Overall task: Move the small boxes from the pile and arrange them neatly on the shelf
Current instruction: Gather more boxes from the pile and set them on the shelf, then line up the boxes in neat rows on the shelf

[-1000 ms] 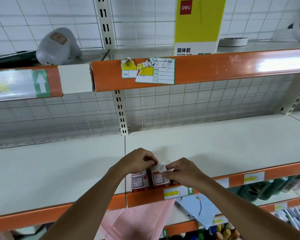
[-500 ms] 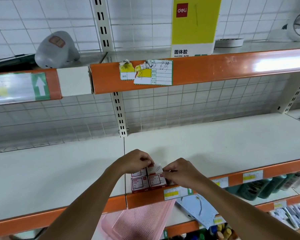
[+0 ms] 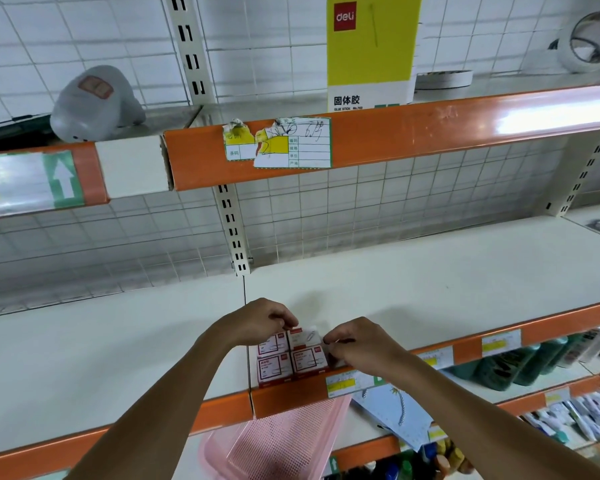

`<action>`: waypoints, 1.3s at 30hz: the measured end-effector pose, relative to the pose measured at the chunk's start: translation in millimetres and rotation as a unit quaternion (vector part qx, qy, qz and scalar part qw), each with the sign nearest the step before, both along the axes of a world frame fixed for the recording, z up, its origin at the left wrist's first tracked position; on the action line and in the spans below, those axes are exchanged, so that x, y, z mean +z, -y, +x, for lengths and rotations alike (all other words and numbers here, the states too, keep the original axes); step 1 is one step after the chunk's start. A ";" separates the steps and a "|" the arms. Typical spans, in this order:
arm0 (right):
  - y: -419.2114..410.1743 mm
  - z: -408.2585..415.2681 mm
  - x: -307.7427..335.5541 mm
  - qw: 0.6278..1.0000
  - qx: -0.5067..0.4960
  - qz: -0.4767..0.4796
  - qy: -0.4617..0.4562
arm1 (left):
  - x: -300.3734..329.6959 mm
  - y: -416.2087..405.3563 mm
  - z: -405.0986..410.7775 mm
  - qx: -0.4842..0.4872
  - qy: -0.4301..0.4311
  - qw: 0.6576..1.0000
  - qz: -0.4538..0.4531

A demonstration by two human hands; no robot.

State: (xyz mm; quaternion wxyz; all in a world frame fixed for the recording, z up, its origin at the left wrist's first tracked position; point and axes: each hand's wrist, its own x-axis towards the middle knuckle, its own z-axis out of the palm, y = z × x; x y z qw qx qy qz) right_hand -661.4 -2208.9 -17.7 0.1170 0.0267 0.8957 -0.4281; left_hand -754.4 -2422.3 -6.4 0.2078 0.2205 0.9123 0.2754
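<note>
The left hand, fingers curled, grips the back left of a cluster of small boxes; the right hand, also curled, pinches the cluster's right side. The boxes are squarish white-and-red cardboard cartons, stacked two high in two touching columns at the front edge of the cream shelf, just right of the seam between shelf boards. An orange glossy price rail runs directly below them. Below that sits a pink perforated plastic basket. Behind the shelf is a white wire grid.
</note>
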 end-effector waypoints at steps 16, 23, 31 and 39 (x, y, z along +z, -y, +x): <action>-62.5 24.5 7.9 0.994 -0.105 -0.014 -0.032 | 20.8 -104.8 5.2 -0.074 -0.126 0.989 0.036; -171.4 77.2 10.0 0.977 -0.206 0.001 -0.050 | 22.2 -241.0 32.9 -0.186 -0.127 0.974 0.035; -332.6 157.4 4.2 0.946 -0.307 0.099 -0.044 | 18.8 -416.9 80.2 -0.267 -0.111 0.956 0.051; -482.8 232.9 5.0 0.911 -0.406 0.063 0.030 | 17.7 -576.3 131.6 -0.300 -0.104 0.944 0.091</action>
